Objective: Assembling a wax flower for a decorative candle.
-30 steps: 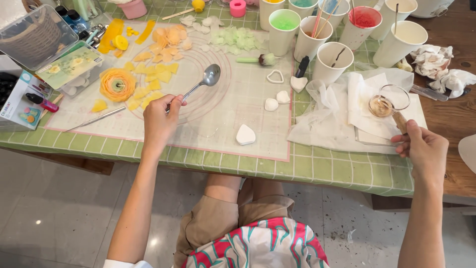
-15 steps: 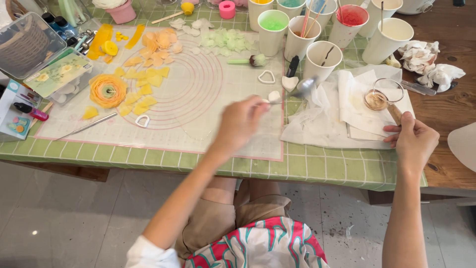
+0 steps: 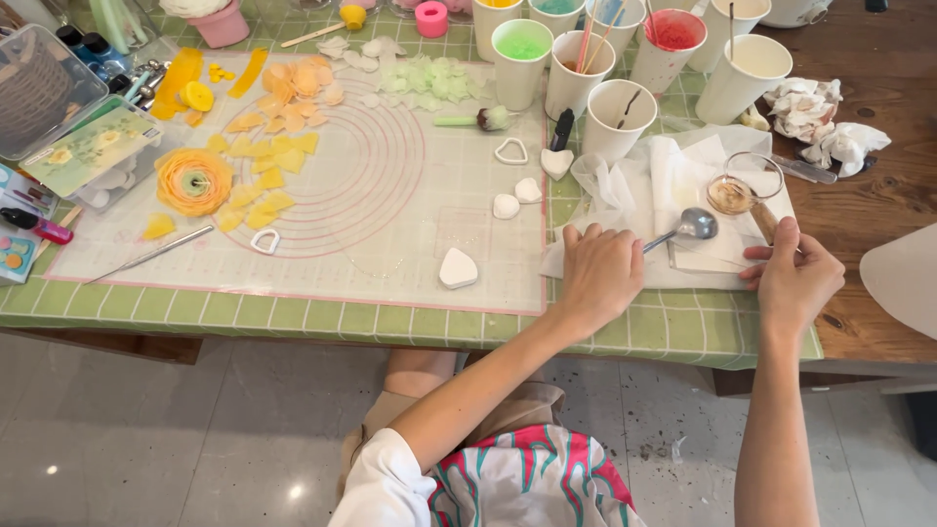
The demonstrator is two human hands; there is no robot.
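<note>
My left hand (image 3: 597,275) is closed around the handle of a metal spoon (image 3: 695,225), whose bowl hovers over a clear sheet on white paper towels (image 3: 649,176). My right hand (image 3: 793,271) rests at the towels' right edge, gripping the wooden handle of a small glass sieve cup (image 3: 747,185) with brownish contents. White heart and teardrop pieces (image 3: 459,268) lie on the translucent mat (image 3: 390,195) just left of my left hand.
Paper cups (image 3: 619,115) with coloured pastes and sticks line the back. An orange flower (image 3: 193,182), yellow and orange petals, cutters and a thin metal tool (image 3: 151,256) lie at left. Plastic boxes (image 3: 44,88) stand far left. Crumpled tissues (image 3: 820,122) sit on the brown wood.
My left hand carried the spoon from the mat's middle rightward to the paper towels near the sieve cup. My right hand stayed on the wooden handle.
</note>
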